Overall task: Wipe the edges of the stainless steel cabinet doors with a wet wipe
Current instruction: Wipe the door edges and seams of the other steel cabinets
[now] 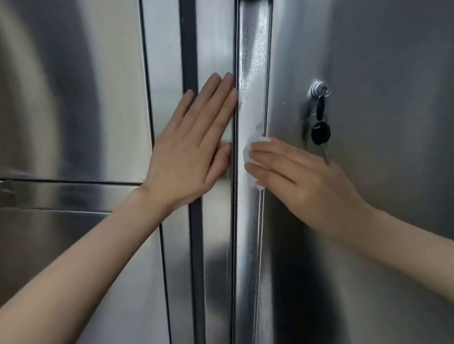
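Wipe (256,142), white, wet and crumpled, sits at centre frame, pressed against the bright vertical edge strip (253,55) of the right-hand stainless steel cabinet door (389,167). Right hand (303,183) covers it, its grip flat, with fingers nearly straight and side by side and the thumb hidden. Left hand (192,150) lies just left of the wipe, its grip spread flat, with fingers straight and palm on the steel frame (212,40), across a dark vertical seal strip (189,34). A key with a black fob (320,133) hangs from the round lock (319,90) to the wipe's right. Another steel door (54,78) fills the frame's left.
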